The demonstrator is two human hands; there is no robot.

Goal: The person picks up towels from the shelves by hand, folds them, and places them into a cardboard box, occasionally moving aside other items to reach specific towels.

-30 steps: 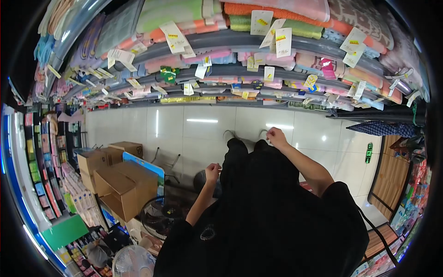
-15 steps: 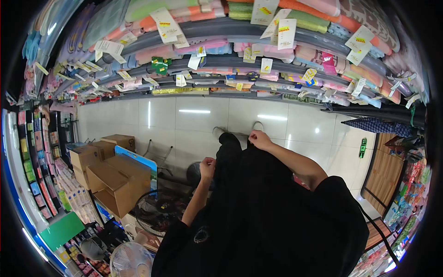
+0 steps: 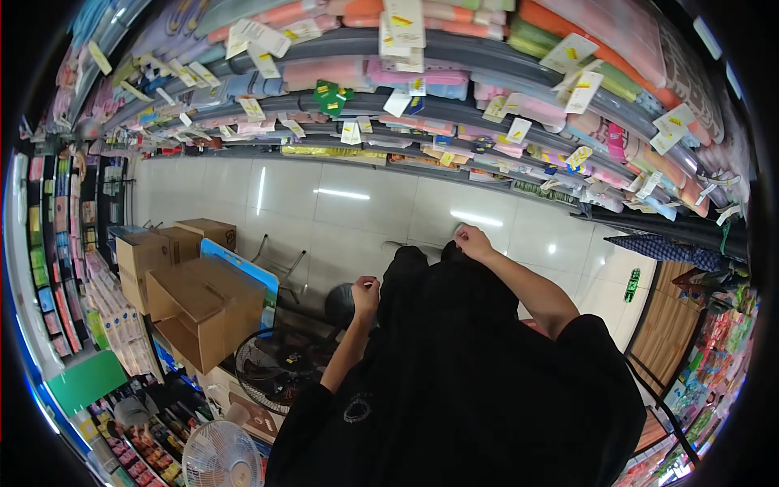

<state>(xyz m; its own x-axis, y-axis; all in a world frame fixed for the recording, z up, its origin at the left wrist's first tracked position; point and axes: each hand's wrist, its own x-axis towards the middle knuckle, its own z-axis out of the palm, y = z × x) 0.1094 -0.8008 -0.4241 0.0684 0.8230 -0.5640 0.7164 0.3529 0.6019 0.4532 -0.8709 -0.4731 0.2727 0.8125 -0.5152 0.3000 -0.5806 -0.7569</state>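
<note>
My left hand (image 3: 366, 297) hangs in the air beside my black trousers, its fingers curled in, and no object shows in it. The nearest thing is a dark, round-topped stool or bin (image 3: 339, 303), just to its left. My right hand (image 3: 473, 243) is in front of my right knee with thumb and fingers drawn together. I see nothing in it, though the palm side is partly hidden. Ahead of me, folded towels (image 3: 324, 73) in pastel colours fill several shelf tiers. White price tags (image 3: 403, 24) hang from their fronts. Neither hand touches the towels.
Cardboard boxes (image 3: 195, 296) stand at my left beside a metal-legged chair (image 3: 280, 264). A black fan (image 3: 284, 361) and a white fan (image 3: 221, 458) are close by. To the right are a patterned umbrella (image 3: 669, 250), a green floor sign (image 3: 632, 286) and wooden boards (image 3: 669, 312).
The towel shelves have shifted to the right in view as my head turned. My right hand has moved slightly up and right. Both hands keep their curled shape.
</note>
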